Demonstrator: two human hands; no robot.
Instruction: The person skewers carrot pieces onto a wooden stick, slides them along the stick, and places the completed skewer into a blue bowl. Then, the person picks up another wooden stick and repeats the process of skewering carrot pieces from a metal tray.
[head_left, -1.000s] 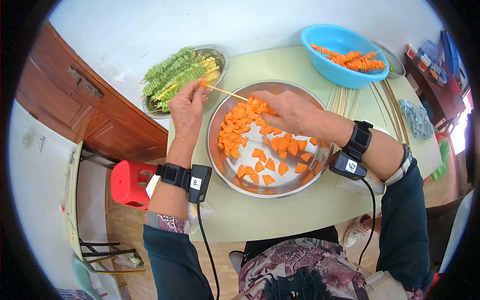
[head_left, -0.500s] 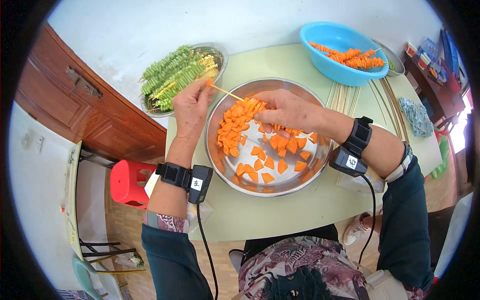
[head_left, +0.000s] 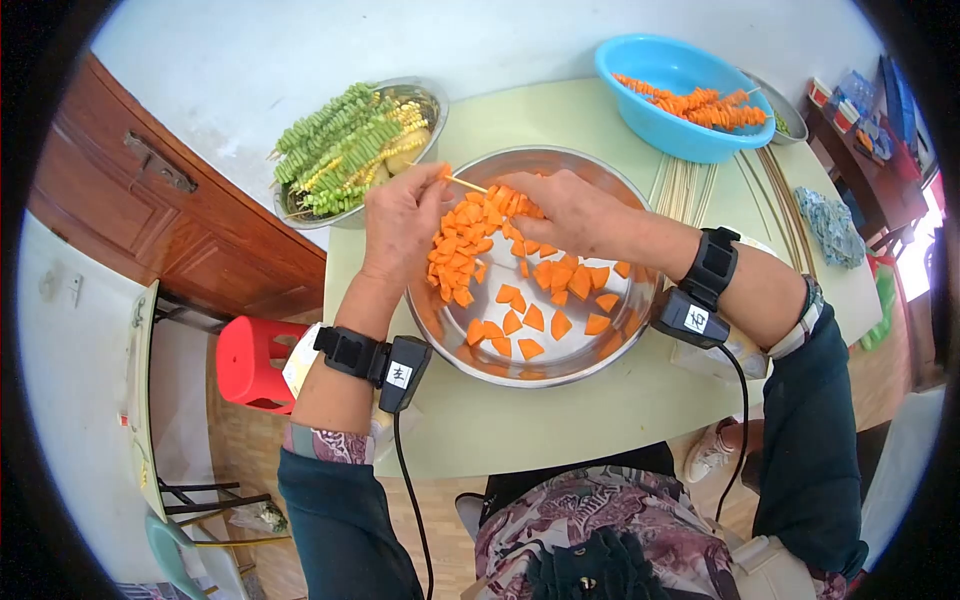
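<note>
Over the left rim of a steel basin, my left hand pinches an orange carrot piece at one end of a thin skewer. My right hand is closed around the other part of the skewer, against carrot pieces threaded on it; its fingertips are partly hidden. Cut carrot pieces lie heaped at the basin's left, with more scattered over its bottom.
Green and yellow skewers fill a bowl at the back left. A blue basin with carrot skewers stands at the back right. Bare sticks and a cloth lie on the right. A red stool is below left.
My left hand has moved slightly right and my right hand left along the skewer, so they are closer together. The whole view has shifted slightly.
</note>
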